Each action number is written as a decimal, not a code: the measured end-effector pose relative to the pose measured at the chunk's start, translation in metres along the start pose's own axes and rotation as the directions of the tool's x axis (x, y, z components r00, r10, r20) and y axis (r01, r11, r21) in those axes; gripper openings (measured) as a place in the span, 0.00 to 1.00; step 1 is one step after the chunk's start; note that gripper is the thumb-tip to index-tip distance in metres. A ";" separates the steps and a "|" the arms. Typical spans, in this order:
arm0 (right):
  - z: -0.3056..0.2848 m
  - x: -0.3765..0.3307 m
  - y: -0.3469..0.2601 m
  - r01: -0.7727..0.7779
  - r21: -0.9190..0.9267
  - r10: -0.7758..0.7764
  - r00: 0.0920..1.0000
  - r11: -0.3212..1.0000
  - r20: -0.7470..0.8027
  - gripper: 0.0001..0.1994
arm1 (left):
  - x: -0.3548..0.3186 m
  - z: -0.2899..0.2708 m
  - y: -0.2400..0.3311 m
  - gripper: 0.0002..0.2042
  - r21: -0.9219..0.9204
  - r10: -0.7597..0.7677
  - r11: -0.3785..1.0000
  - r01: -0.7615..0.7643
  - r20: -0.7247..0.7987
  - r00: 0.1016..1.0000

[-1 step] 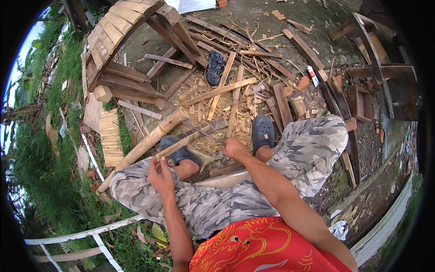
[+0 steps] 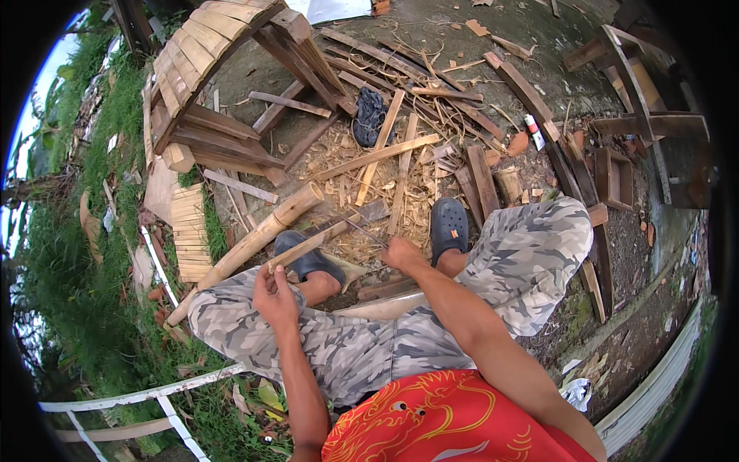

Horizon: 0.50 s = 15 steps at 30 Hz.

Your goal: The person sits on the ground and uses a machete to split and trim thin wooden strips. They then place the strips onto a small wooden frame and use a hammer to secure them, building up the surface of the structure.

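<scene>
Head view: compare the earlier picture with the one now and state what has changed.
Nothing has visibly changed. The left hand grips one end of the bamboo strip, the right hand holds a thin blade against it, and the bamboo pole lies in the same place.

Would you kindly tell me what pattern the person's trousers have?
Grey camouflage trousers, clearest in the head view.

No change shows between the two pictures. The left hand (image 2: 275, 296) grips the pale split bamboo strip (image 2: 308, 245) at the same spot above the left knee. The right hand (image 2: 402, 252) is closed on the thin dark tool (image 2: 360, 229), which meets the strip at the same angle as before.
</scene>
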State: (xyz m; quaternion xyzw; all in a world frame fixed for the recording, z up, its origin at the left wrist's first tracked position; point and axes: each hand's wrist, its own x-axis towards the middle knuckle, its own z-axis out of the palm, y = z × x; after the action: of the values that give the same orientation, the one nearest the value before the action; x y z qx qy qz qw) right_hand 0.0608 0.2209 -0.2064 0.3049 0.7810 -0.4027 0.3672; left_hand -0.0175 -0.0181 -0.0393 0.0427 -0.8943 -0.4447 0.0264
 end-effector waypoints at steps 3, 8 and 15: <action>-0.007 0.001 0.010 -0.143 0.012 0.143 0.989 0.990 -0.031 0.21 | 0.007 0.003 -0.002 0.16 -0.078 -0.074 0.994 0.072 -0.034 0.997; -0.011 0.008 0.011 -0.142 0.066 0.148 0.983 0.988 -0.106 0.21 | 0.017 0.001 -0.006 0.16 -0.328 -0.178 0.937 0.121 -0.150 0.973; -0.035 0.023 -0.005 0.070 0.791 0.150 0.968 0.608 -0.201 0.31 | 0.019 -0.018 0.009 0.16 -0.608 -0.330 0.784 0.126 -0.236 0.914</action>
State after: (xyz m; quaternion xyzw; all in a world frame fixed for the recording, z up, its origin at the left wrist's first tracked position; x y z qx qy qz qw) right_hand 0.0329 0.2521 -0.2091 0.5007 0.5543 -0.6568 0.1034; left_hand -0.0354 -0.0290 -0.0213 0.2159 -0.6859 -0.6821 0.1327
